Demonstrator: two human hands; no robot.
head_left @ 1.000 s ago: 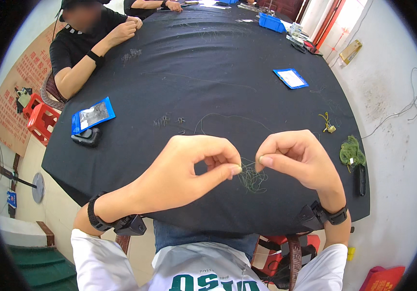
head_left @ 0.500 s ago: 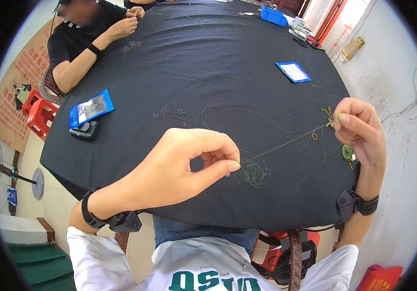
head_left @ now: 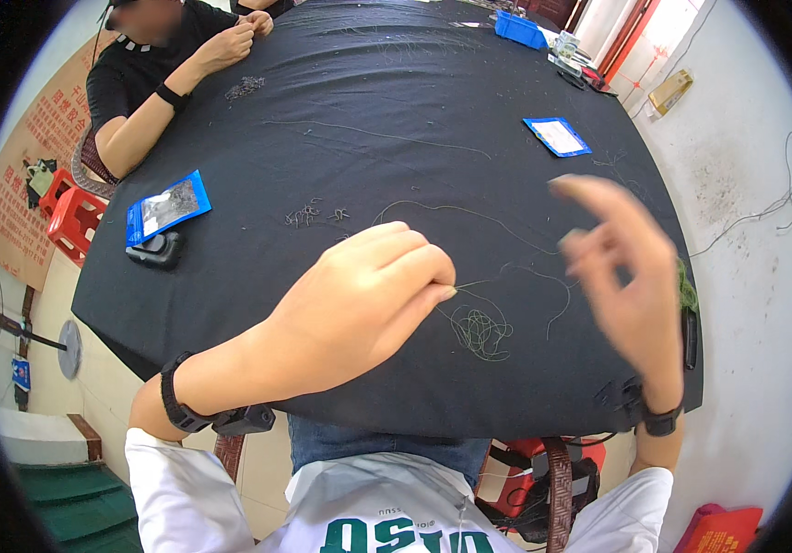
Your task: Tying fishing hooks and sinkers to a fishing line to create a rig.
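In the head view, the risk lies in the fine greenish thread [head_left: 506,276]: it looks thin and springy, and it runs from the pinched fingertips of the left hand [head_left: 368,300] across the black table [head_left: 396,111] in loose curves, so a careless pull would likely tighten the small tangle of thread [head_left: 481,330] lying just beside those fingertips into a knot, or drag it off the near edge. A second hazard, as I judge it, is that the strand slips out of the pinch, since so little of it is gripped and it hardly shows against the dark cloth. The left hand is closed narrow, thumb and forefinger pressed together on what appears to be the thread's end, the other fingers curled in. The right hand [head_left: 626,276] is raised above the table's right side, blurred, fingers spread fairly wide and loosely bent; whether a strand passes between them cannot be told through the blur. Farther off lie a blue packet [head_left: 167,207] with a dark device [head_left: 156,249] just beside it on the left, a blue-edged card [head_left: 557,135] to the right, and another person's hands [head_left: 230,41] work at the far corner.
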